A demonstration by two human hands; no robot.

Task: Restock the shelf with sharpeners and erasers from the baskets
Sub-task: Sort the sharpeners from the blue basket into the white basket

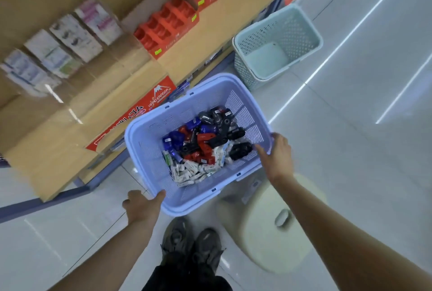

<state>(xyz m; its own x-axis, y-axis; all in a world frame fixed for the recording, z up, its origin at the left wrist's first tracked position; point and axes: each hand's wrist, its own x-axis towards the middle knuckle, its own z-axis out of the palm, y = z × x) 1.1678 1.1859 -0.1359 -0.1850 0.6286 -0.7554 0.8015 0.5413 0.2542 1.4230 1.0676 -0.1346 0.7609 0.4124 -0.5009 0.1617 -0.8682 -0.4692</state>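
Sharpeners (pixel 205 141) in blue, red and black lie heaped over white-sleeved erasers (pixel 194 174) inside a lavender basket (pixel 149 150) at frame centre. The left hand (pixel 142 206) grasps its rim corner at 7 o'clock, thumb over the edge; the right hand (pixel 278 157) grasps the rim at 3 o'clock, fingers hooked inside. Just beside the basket at 10 o'clock, a wooden shelf (pixel 210 40) carries a red box (pixel 159 96) reading "HARD ERASER" under a mountain logo. Red display trays (pixel 168 26) at 12 o'clock bear script too blurred to read. A teal basket (pixel 304 26) stands at 1 o'clock, a cream stool (pixel 268 232) at 5 o'clock.
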